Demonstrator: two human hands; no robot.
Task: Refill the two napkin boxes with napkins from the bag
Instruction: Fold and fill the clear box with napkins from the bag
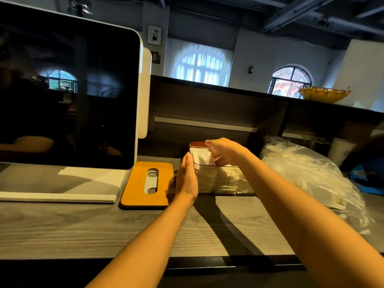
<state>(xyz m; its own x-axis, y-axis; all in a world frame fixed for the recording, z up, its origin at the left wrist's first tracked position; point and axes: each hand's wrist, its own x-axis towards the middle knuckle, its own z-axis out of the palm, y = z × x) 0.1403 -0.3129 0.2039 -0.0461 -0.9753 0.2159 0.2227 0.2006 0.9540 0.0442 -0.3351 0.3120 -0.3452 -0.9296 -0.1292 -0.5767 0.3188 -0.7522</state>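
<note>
I have the clear plastic napkin box [220, 179] on the grey wood-grain counter [83, 225], between its wooden slotted lid [147, 185] lying flat to the left and the crinkled transparent bag of napkins [311, 173] to the right. My left hand [187, 177] lies flat and open against the box's left wall, bracing it. My right hand [226, 151] reaches over the top, fingers curled onto the white napkins [202, 157] there; whether they pinch a stack or only press it, I cannot tell. I think the stack could buckle or fan out if pushed unevenly, and the light box could skid without my left hand.
</note>
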